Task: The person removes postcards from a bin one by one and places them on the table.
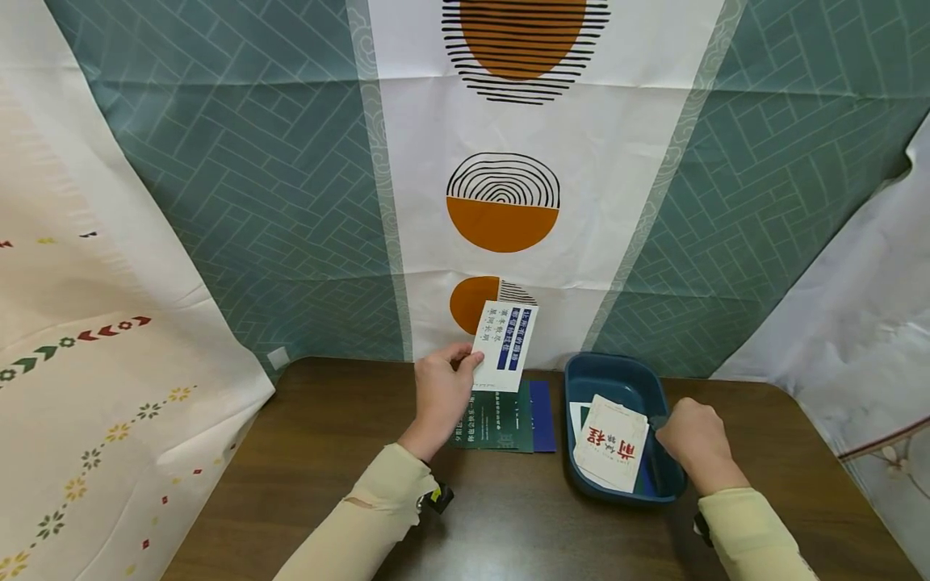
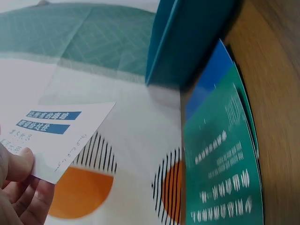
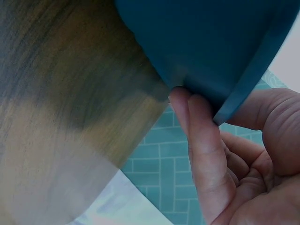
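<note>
My left hand [image 1: 445, 395] pinches a white card [image 1: 501, 343] printed with blue bands and lettering, raised above the table. Below it lie a dark green card [image 1: 501, 432] and a blue card [image 1: 542, 420], overlapping on the tabletop. In the left wrist view the thumb [image 2: 21, 164] presses the near edge of the white card [image 2: 65, 136]. My right hand [image 1: 697, 442] grips the right wall of a blue plastic bin [image 1: 617, 363], thumb inside and fingers outside. A cream card [image 1: 612, 442] with red lettering lies in the bin on top of other cards.
A brown wooden table [image 1: 327, 452] runs under everything. Behind it hangs a green and white cloth [image 1: 291, 202] with orange circles. A patterned white cloth [image 1: 109, 403] drapes down at the left, and pale fabric [image 1: 857, 323] hangs at the right.
</note>
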The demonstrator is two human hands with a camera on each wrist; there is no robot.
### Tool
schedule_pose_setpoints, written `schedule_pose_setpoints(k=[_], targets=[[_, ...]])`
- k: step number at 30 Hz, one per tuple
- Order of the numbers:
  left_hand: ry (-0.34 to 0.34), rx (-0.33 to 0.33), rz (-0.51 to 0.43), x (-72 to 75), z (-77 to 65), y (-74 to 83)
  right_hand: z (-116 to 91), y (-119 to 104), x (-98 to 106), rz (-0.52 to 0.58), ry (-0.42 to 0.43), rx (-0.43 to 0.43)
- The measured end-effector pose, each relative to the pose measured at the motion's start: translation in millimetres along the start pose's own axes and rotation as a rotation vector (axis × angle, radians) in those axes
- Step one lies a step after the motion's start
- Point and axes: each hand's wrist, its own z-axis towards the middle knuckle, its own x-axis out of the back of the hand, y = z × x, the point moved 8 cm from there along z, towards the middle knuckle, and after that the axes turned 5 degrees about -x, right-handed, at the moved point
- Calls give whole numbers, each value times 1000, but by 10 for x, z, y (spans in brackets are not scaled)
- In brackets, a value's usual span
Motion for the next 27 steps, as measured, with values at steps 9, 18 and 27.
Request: schedule_pose_setpoints(k=[9, 18, 27], targets=[[14, 63, 76, 227, 5, -350, 11, 9, 2, -1, 6, -6], [-30, 168, 181, 338, -132, -734, -14, -11, 11, -2, 4, 5], [-199, 353, 260, 299, -298, -1080, -29, -26, 21, 1, 10, 22]])
